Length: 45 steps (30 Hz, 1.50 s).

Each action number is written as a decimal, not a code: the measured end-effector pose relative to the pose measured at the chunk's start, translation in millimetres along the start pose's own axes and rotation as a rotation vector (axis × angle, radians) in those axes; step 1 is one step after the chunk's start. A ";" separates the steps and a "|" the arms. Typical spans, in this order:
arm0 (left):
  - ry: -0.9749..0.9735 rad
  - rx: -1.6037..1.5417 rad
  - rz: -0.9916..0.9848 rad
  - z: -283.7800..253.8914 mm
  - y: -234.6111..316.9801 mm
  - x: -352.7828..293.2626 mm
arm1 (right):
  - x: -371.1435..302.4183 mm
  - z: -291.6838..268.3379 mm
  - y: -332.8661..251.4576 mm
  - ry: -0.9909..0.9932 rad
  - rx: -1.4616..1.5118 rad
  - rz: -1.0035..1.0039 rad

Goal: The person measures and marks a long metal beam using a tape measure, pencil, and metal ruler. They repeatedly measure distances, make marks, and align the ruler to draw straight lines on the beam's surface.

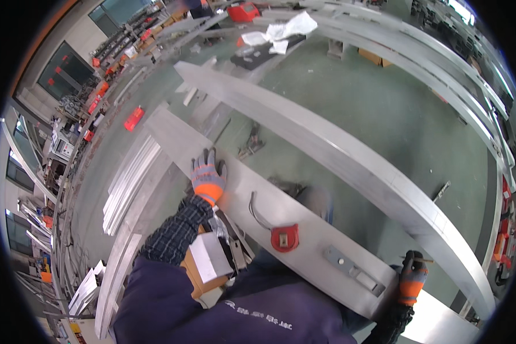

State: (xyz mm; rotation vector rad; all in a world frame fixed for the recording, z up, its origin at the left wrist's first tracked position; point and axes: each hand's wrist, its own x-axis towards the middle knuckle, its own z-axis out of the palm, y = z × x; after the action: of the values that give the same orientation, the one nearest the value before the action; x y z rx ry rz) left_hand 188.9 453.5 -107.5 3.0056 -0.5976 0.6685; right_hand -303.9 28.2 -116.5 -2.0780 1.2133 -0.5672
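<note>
A wide grey metal profile lies slantwise in front of me, from far left to near right. My left hand, in a grey and orange glove, rests on its far part with the fingers spread. Close to the near right end, my right hand is closed around a thin, brownish, pencil-like stick. On the profile sits a red tape measure with a dark strap. Between it and my right hand lies a grey metal plate with a slot and a round spot.
Beyond the profile a long metal beam runs roughly parallel to it. An open cardboard box with white material stands below my left forearm. Bundled silver strips lie at left. A red case is on the green floor.
</note>
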 end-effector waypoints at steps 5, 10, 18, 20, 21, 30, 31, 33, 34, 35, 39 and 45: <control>-0.040 -0.002 -0.004 2.2 -3.3 3.2 | 2.2 1.7 -5.5 -0.007 -0.023 0.025; -0.064 -0.045 -0.002 -1.1 -3.4 3.7 | 3.0 5.3 2.6 0.030 -0.011 -0.037; -0.002 -0.076 -0.002 6.2 -6.0 1.3 | 2.2 4.7 4.8 0.037 -0.005 -0.048; -0.059 -0.069 -0.006 2.0 -1.9 3.4 | 1.6 2.5 3.2 0.037 -0.010 -0.056; -0.058 -0.070 -0.009 0.4 -0.5 4.2 | 1.8 2.6 0.5 0.027 -0.001 -0.035; 0.059 -0.076 0.039 3.4 -2.9 0.2 | 1.2 3.9 3.3 0.040 -0.013 -0.051; 0.070 -0.078 0.046 1.2 -0.5 1.1 | 1.3 3.6 1.2 0.050 -0.011 -0.060; 0.068 -0.082 0.052 2.8 -1.2 2.8 | 0.9 2.6 -4.3 0.052 -0.007 -0.045; 0.062 -0.077 0.039 4.0 -2.9 2.5 | 0.3 1.8 -7.4 0.044 -0.005 -0.021; 0.056 -0.071 0.027 4.9 -4.0 1.7 | 0.1 1.2 -10.1 0.036 -0.003 0.003; 0.002 -0.022 -0.016 11.4 -5.3 2.8 | 0.3 1.1 -9.9 0.084 -0.061 -0.098; -0.127 -0.044 -0.089 22.1 -13.9 5.6 | 0.4 2.0 -3.8 0.134 -0.107 -0.145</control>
State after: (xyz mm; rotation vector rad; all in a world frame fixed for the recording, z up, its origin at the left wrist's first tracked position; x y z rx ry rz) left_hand 207.7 462.4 -124.2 3.0294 -0.4717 0.4574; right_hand -300.2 29.8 -115.1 -2.2626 1.1974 -0.7329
